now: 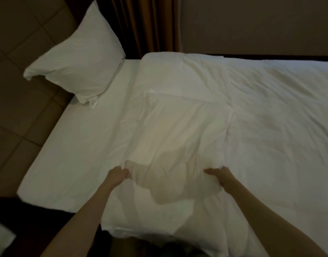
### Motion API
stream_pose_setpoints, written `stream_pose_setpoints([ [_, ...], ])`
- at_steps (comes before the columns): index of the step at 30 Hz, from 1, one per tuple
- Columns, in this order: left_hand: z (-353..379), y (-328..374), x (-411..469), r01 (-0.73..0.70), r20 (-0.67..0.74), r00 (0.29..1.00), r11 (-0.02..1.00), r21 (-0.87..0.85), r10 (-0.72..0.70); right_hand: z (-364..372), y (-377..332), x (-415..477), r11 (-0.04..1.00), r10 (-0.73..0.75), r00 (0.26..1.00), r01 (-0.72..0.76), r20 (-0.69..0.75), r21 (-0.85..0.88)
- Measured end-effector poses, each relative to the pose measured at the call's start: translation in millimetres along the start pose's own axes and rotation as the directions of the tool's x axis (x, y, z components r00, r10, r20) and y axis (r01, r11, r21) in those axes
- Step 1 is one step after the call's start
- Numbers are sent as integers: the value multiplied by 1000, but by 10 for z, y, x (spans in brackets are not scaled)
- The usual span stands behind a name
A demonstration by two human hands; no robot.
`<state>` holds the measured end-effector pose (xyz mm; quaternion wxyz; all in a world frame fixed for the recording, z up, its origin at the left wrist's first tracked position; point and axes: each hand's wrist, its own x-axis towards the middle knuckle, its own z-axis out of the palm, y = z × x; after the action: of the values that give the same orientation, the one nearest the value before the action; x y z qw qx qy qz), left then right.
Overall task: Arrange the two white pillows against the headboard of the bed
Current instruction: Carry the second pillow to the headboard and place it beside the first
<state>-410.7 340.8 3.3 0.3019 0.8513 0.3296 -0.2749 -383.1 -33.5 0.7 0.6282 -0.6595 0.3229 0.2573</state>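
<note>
One white pillow [76, 62] leans upright against the padded brown headboard [20, 43] at the far left corner of the bed. A second white pillow [178, 138] lies flat on the bed in front of me, on top of the duvet's edge. My left hand [116, 174] grips its near left side, fingers bunched in the fabric. My right hand [219, 174] grips its near right side the same way. Both arms reach in from the bottom of the view.
A white duvet [271, 108] covers the right part of the bed. Bare white sheet [76, 154] lies between the flat pillow and the headboard. Brown curtains [146, 25] hang behind the bed. A pale object [0, 236] sits at the lower left in the dark.
</note>
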Motion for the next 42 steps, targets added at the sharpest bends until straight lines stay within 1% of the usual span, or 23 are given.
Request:
stream_pose_setpoints([
  [4,-44,27,135,-40,-105,994,999,-25,37,-28,-7,30,1000,8,1000,-8,25,-12],
  [7,-114,99,318,-50,-121,991,998,-22,47,-15,-24,76,999,21,1000,-20,9,-44],
  [10,-145,209,585,-5,-127,992,1000,-29,1,11,-36,135,995,50,998,-52,-25,-89],
  [14,-128,349,941,11,-61,998,1000,-13,-12,108,-60,217,992,91,992,-98,-87,-81],
  [17,-113,432,1192,21,9,1000,999,-27,-21,241,-81,323,991,126,979,-132,-161,-31],
  [21,-40,534,1347,7,145,989,991,-134,12,362,-130,382,987,161,959,-161,-233,20],
  [24,-12,612,1433,44,250,968,963,-266,25,461,-124,387,984,175,940,-157,-292,82],
  [29,20,701,1397,-38,318,926,888,-459,205,594,-156,380,981,149,931,-98,-333,165],
  [32,0,766,1334,1,360,901,829,-559,241,683,-217,352,967,99,937,-11,-335,254],
  [34,-18,812,1305,39,377,895,801,-598,238,719,-265,348,966,38,932,59,-361,252],
  [35,-33,831,1283,47,367,903,798,-601,222,735,-292,327,969,23,933,67,-360,236],
  [38,-141,870,1225,29,261,954,822,-569,147,765,-349,259,977,-8,943,79,-332,200],
  [40,-261,922,1148,3,217,964,814,-581,151,786,-441,201,978,-61,945,122,-323,171],
  [42,-412,992,1021,-52,168,967,797,-602,190,813,-559,144,969,-127,943,185,-308,166],
])
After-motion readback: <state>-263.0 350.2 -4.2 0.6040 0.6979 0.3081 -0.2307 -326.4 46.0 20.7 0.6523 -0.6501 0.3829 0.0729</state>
